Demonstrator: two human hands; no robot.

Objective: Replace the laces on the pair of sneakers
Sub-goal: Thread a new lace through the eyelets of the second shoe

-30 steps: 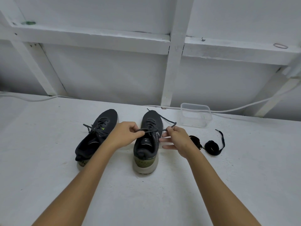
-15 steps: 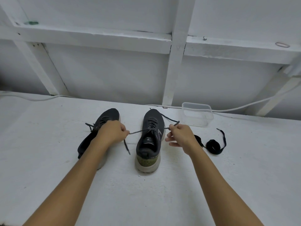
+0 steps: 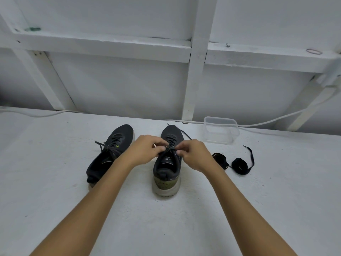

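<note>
Two dark grey sneakers stand on the white surface with their toes pointing away from me. The right sneaker (image 3: 168,163) is upright with its olive heel toward me. My left hand (image 3: 145,150) and my right hand (image 3: 195,154) meet over its tongue, each pinching the dark lace (image 3: 170,145) at the upper eyelets. One loose lace end (image 3: 185,133) trails past the toe to the right. The left sneaker (image 3: 108,154) stays laced, and my left forearm covers its right side. Two coiled black laces (image 3: 239,164) lie to the right of my right hand.
A clear plastic tub (image 3: 221,130) stands behind the coiled laces near the wall. A white cable (image 3: 258,123) runs along the back edge of the surface. White wooden framing rises behind everything.
Half a second ago my hands were spread apart, pulling the lace ends sideways. Both have come back together over the right sneaker's tongue.
</note>
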